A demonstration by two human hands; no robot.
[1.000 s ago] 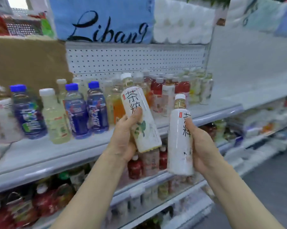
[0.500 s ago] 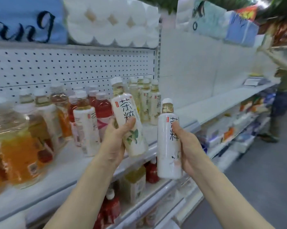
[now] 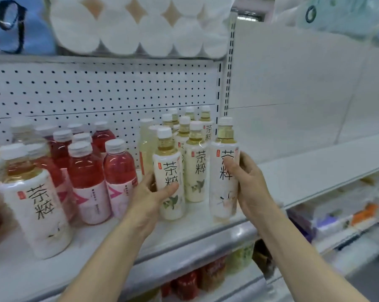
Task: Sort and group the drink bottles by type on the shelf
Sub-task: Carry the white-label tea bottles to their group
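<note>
Single head-worn view, looking forward and slightly down, close to the shelf (image 3: 206, 232) at about bottle height; forearms enter from the bottom edge.

White shelf (image 3: 304, 171), bottles on left and middle, right stretch bare.
Left front: 1 white tea bottle (image 3: 34, 205); beside it a cluster of red drink bottles (image 3: 87, 177); middle: group of pale tea bottles (image 3: 195, 162) back to the pegboard (image 3: 97, 94); 2 front bottles (image 3: 170, 182) at the shelf edge.
</note>
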